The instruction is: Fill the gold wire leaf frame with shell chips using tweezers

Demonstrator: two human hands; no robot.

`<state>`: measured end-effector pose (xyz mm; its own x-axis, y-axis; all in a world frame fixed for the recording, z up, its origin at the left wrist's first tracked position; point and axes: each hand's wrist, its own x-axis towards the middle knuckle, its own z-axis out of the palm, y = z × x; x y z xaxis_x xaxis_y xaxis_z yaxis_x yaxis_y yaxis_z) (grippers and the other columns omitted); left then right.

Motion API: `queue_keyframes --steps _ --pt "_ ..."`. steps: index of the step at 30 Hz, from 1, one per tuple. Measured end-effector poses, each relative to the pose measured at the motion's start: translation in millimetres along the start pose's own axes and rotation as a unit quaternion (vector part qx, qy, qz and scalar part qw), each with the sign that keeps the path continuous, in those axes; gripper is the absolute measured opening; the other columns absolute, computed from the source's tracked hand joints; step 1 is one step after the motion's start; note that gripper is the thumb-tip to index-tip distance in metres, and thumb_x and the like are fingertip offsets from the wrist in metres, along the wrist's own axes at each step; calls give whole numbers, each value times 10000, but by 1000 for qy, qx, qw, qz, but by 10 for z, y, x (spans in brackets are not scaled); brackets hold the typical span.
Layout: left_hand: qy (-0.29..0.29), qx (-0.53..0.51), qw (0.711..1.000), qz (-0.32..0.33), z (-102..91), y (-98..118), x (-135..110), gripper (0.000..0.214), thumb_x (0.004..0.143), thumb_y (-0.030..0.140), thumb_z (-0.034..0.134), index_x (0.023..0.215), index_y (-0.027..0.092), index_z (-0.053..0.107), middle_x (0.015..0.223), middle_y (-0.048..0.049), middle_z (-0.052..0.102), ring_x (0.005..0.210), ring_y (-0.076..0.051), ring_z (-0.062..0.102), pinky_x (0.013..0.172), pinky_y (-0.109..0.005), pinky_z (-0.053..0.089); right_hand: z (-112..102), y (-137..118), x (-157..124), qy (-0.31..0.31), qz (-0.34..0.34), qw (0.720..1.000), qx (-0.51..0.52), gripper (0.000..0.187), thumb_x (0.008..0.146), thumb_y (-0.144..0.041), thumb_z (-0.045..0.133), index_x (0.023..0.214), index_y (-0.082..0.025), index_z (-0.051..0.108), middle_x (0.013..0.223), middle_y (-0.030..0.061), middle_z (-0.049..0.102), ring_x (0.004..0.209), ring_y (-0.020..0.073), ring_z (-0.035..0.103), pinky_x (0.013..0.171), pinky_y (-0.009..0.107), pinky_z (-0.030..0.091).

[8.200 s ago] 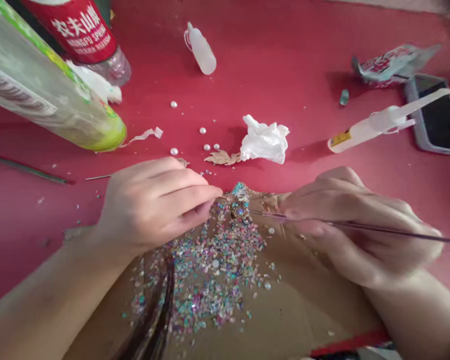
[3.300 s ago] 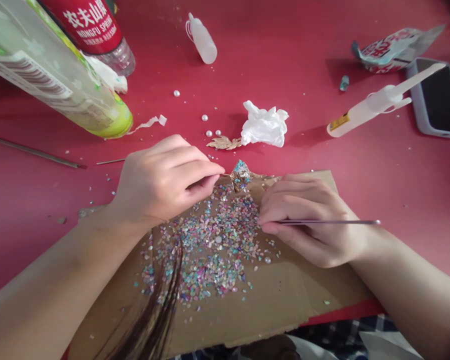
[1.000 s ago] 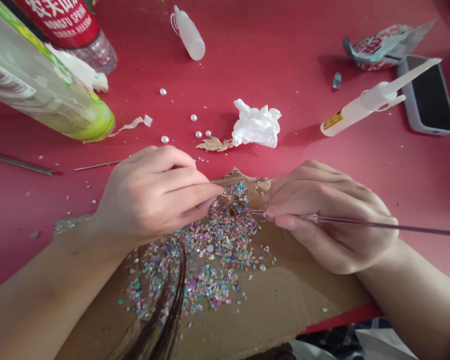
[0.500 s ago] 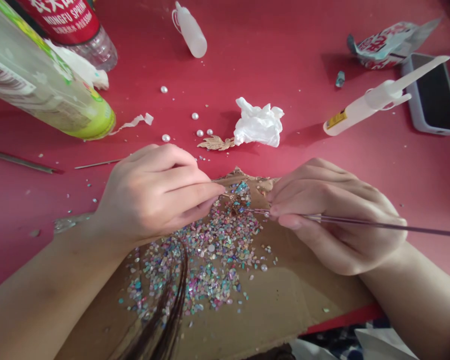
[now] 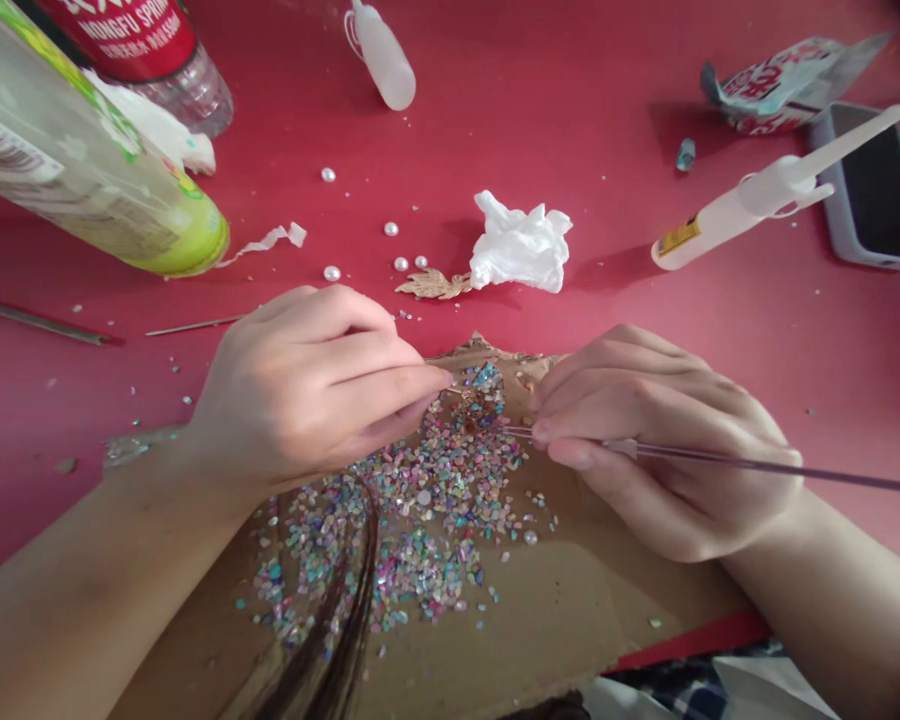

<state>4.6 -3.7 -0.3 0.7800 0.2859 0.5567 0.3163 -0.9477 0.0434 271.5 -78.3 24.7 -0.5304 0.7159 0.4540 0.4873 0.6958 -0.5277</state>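
Observation:
My left hand [image 5: 307,385] is closed in a pinch on a small gold ornament [image 5: 482,383] partly covered with teal chips, at the far edge of a cardboard sheet [image 5: 570,610]. My right hand [image 5: 660,435] grips long thin metal tweezers [image 5: 720,462]; their tip points left, just right of the ornament, over a spread of small multicoloured shell chips [image 5: 420,520]. A strand of dark hair [image 5: 337,640] hangs over the chips.
On the red table [image 5: 757,330] lie a crumpled white tissue [image 5: 521,250], a gold leaf piece [image 5: 431,285], loose pearls [image 5: 391,229], a glue tube [image 5: 765,195], a small dropper bottle [image 5: 382,55], a phone [image 5: 874,190], a wrapper [image 5: 780,85], two bottles [image 5: 82,150] at left, thin metal rods [image 5: 37,322].
Over the last second both hands stay nearly still; the tweezers tip has edged slightly away from the ornament. Earlier my right hand dipped into the chips, then came back to the ornament.

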Motion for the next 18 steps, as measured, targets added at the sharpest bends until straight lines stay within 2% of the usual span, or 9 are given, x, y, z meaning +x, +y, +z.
queue_keyframes --steps 18 --pt "-4 8 1000 -4 -19 -5 -6 170 929 214 757 1072 302 730 864 44 807 856 -227 720 708 -432 549 -22 3 8 -8 0 1000 -19 154 1008 -151 587 863 -200 606 753 10 750 750 165 737 716 391 575"
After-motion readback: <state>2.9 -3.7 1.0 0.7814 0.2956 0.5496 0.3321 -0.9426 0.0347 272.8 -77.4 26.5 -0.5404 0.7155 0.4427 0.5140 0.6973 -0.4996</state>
